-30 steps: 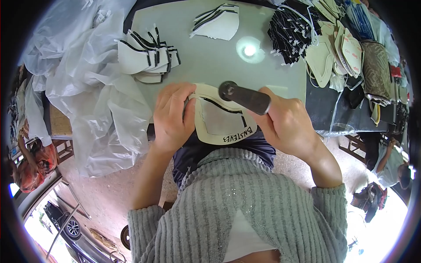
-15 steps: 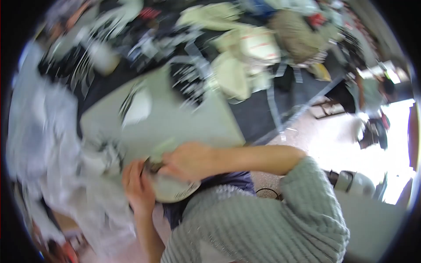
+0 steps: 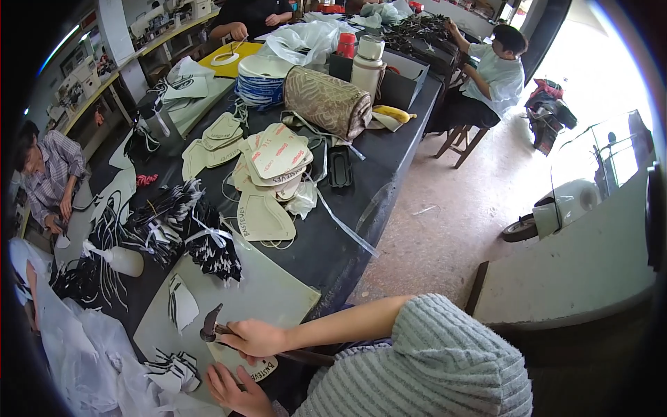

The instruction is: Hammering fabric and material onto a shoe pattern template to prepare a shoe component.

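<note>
My right hand (image 3: 258, 339) is closed round the handle of a hammer (image 3: 210, 325), whose dark metal head is raised above the pale board (image 3: 274, 281). Under it, a cream template-like flat piece (image 3: 262, 369) with dark lettering lies at the near edge of the board, partly hidden by both hands. My left hand (image 3: 237, 391) rests on that piece with its fingers stretched out. To the left of my hands is a small pile of black-and-white cut pieces (image 3: 172, 372). A similar stack of cut pieces (image 3: 182, 304) lies farther up the board.
Tied bundles of black strips (image 3: 212, 243) and a white bottle (image 3: 124, 258) lie beyond the board. Stacked cream pieces (image 3: 278, 153) and a patterned roll-shaped bag (image 3: 326, 101) stand farther back. Plastic sheeting (image 3: 90, 354) covers the left. Co-workers sit around the dark table (image 3: 333, 264).
The hammer has come up, apart from my left hand. My left hand now lies flatter on the cream piece. The view has tilted up and is sharper.
</note>
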`<state>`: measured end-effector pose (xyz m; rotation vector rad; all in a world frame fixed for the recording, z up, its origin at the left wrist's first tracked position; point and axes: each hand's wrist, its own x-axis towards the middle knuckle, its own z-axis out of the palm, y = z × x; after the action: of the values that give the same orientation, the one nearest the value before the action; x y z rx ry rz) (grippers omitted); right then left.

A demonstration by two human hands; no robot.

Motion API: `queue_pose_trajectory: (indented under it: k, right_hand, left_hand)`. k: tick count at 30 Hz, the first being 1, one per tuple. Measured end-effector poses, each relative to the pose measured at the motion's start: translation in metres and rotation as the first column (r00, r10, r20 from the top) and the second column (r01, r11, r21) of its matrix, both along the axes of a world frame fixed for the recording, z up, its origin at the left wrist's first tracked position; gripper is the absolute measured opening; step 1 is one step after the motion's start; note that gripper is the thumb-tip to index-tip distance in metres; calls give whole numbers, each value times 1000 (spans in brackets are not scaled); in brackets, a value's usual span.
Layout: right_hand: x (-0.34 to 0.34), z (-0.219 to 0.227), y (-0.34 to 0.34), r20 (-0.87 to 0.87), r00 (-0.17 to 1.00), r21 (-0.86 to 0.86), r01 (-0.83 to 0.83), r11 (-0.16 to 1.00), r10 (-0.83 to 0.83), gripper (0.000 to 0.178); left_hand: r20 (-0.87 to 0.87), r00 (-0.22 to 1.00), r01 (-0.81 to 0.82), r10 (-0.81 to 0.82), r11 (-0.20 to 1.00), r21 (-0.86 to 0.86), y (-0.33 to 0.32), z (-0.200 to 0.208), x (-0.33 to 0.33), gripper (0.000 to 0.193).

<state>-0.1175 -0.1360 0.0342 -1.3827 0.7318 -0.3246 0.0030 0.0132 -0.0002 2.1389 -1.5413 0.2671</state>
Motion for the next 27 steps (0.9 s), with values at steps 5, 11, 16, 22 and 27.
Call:
queue_pose_trajectory:
  k: [5, 11, 16, 22, 27]
  right_hand:
    - [-1, -2, -1, -13, 1000, -18, -20, 1000, 20, 36]
    - [0, 3, 0, -31, 999, 1, -11, 1000, 11, 35]
    - [2, 4, -5, -27, 1000, 111, 14, 994, -11, 34]
    - [21, -2, -24, -21, 1000, -121, -25, 992, 22, 42]
    - [47, -35, -40, 155, 971, -147, -161, 976, 183, 42]
  left_hand:
    - [38, 999, 7, -5, 999, -49, -4, -7, -11, 35]
    - [-460, 888, -108, -3, 971, -215, -13, -4, -18, 19]
    - [-622, 778, -102, -84, 961, -257, -13, -10, -22, 9]
    - [-657, 754, -334, -7, 857, -392, -15, -22, 11, 7]
    - [-679, 734, -425, 12, 788, -445, -34, -9, 22, 27]
